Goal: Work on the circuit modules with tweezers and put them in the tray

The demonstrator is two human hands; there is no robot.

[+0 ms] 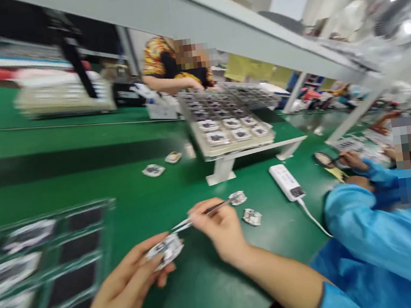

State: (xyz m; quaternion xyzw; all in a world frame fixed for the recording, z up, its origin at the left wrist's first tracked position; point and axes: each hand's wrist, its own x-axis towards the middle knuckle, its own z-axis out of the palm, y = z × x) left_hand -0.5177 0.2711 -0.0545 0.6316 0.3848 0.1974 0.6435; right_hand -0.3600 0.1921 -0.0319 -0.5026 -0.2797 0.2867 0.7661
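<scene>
I have the left hand (131, 278) pinching a small pale part (168, 251) between thumb and fingers, seemingly to steady it and leave its face open to the tweezers (211, 209) held in the right hand (220, 229); whether their tips touch it, I can't tell. Two loose pieces (252, 216) lie near the right hand, likely for easy reach, and farther out I see a pocketed tray (107, 204) at left, its compartments apparently keeping similar pieces apart.

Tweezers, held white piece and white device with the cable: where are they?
Tweezers (218, 206), head view: rear end.
Held white piece (171, 248), head view: visible face.
White device (284, 180), head view: casing's middle.
</scene>
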